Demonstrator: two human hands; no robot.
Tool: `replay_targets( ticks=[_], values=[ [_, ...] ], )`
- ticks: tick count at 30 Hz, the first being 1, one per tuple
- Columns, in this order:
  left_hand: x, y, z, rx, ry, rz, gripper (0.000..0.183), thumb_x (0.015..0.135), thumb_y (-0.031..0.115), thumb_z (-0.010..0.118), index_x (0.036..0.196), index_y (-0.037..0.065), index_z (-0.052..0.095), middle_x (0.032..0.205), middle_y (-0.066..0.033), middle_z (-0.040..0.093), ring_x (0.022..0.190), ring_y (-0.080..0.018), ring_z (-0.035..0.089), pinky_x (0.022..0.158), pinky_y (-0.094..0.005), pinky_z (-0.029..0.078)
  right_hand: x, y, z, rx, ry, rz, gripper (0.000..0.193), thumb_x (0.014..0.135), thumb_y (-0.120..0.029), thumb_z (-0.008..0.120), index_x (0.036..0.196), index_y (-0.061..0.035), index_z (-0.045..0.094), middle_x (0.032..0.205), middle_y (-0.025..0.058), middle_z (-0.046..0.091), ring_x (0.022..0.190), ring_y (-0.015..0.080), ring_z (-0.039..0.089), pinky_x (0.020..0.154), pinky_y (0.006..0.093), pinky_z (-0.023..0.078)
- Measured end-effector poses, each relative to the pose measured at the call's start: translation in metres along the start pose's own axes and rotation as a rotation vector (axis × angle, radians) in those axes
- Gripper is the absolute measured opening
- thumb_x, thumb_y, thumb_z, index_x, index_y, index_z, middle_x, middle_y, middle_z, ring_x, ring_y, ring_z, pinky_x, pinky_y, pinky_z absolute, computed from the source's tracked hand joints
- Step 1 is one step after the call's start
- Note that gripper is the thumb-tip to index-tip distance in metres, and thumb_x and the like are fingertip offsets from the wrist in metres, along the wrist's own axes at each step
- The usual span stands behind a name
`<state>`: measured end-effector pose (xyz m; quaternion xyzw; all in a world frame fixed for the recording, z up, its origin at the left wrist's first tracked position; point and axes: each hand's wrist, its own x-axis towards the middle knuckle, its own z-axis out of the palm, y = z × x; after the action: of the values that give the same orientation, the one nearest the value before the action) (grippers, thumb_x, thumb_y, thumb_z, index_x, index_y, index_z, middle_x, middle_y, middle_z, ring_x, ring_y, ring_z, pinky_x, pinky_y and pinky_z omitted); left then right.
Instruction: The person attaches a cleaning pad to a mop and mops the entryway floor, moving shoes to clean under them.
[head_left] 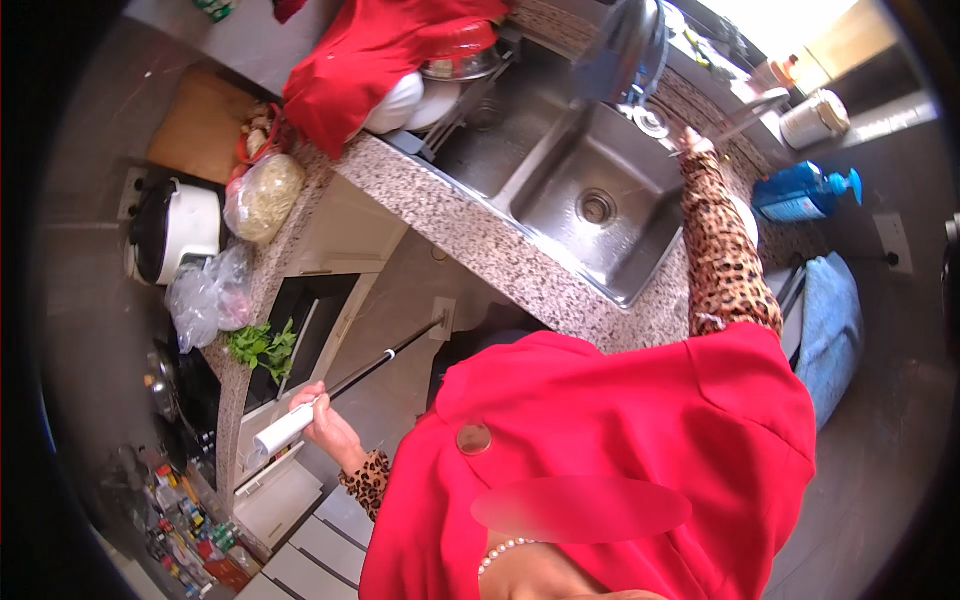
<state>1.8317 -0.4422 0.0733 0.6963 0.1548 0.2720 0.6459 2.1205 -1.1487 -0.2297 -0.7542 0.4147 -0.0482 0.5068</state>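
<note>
- The left hand (pixel 332 432), at the near left, has its fingers wrapped around the white handle of a pole (pixel 352 381); the grasp appears firm, the handle's butt jutting past the fist toward the near left.
- The pole's long axis runs slantwise, from that butt at the near left to the far right, where its dark shaft reaches a pale rectangular piece (pixel 443 318); whether the two touch or are joined, I cannot tell.
- The right hand (pixel 694 146) is well apart, far and to the right, the arm stretched out in a leopard-print sleeve (pixel 725 245); its fingers are at the near end of the metal faucet (pixel 745 122), and whether they clasp it or merely rest against it is too small to tell.
- The relation that matters most, as I judge it: the faucet extends from the right fingers toward the far right, with the double sink (pixel 540 165) to their left; the right hand is much the nearer to both, while the pole belongs wholly to the left hand's side, left of the torso.
- Around the right arm: a blue pump bottle (pixel 795 195) stands to its right on the speckled counter (pixel 430 205); a blue cloth (pixel 830 320) hangs nearer; leafy greens (pixel 262 348) lie beyond the left hand, slightly to its left.
</note>
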Motion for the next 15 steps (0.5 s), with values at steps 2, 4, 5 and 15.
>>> replay_targets(
  ticks=[2, 4, 5, 15],
  values=[
    [-0.003, 0.003, -0.005, -0.002, 0.028, 0.019, 0.018, 0.069, -0.009, 0.042, 0.079, 0.006, 0.041, 0.083, -0.0081, 0.045, 0.087, -0.0195, 0.045, 0.086, -0.0333, 0.035, -0.009, -0.010, -0.001, 0.342, 0.061, 0.009, 0.031, 0.079, -0.032, 0.050, 0.072, -0.0025, 0.054, 0.062, 0.0035, 0.054, 0.050, 0.0122, 0.048, 0.045, 0.0237, 0.039],
    [-0.006, 0.002, -0.010, 0.003, 0.031, 0.028, 0.018, 0.069, -0.009, 0.042, 0.079, 0.005, 0.041, 0.084, -0.0081, 0.045, 0.087, -0.0195, 0.044, 0.086, -0.0331, 0.035, -0.030, -0.038, 0.004, 0.196, 0.067, 0.061, 0.035, 0.081, -0.033, 0.044, 0.072, -0.0016, 0.055, 0.060, 0.0041, 0.054, 0.047, 0.0123, 0.047, 0.043, 0.0235, 0.038],
    [-0.005, 0.000, -0.012, 0.002, 0.033, 0.037, 0.017, 0.070, -0.008, 0.042, 0.080, 0.005, 0.041, 0.084, -0.0082, 0.045, 0.087, -0.0194, 0.044, 0.086, -0.0328, 0.035, -0.039, -0.046, -0.001, 0.205, 0.050, 0.114, 0.035, 0.081, -0.033, 0.042, 0.072, -0.0015, 0.055, 0.059, 0.0045, 0.054, 0.045, 0.0125, 0.046, 0.043, 0.0241, 0.037],
    [-0.013, -0.009, -0.014, 0.017, 0.053, -0.011, 0.016, 0.070, -0.008, 0.042, 0.080, 0.004, 0.041, 0.084, -0.0086, 0.046, 0.087, -0.0203, 0.045, 0.087, -0.0328, 0.036, -0.081, -0.079, -0.016, 0.510, 0.148, 0.330, 0.037, 0.083, -0.036, 0.039, 0.074, -0.0027, 0.050, 0.056, 0.0022, 0.048, 0.045, 0.0112, 0.044, 0.037, 0.0209, 0.035]
  ],
)
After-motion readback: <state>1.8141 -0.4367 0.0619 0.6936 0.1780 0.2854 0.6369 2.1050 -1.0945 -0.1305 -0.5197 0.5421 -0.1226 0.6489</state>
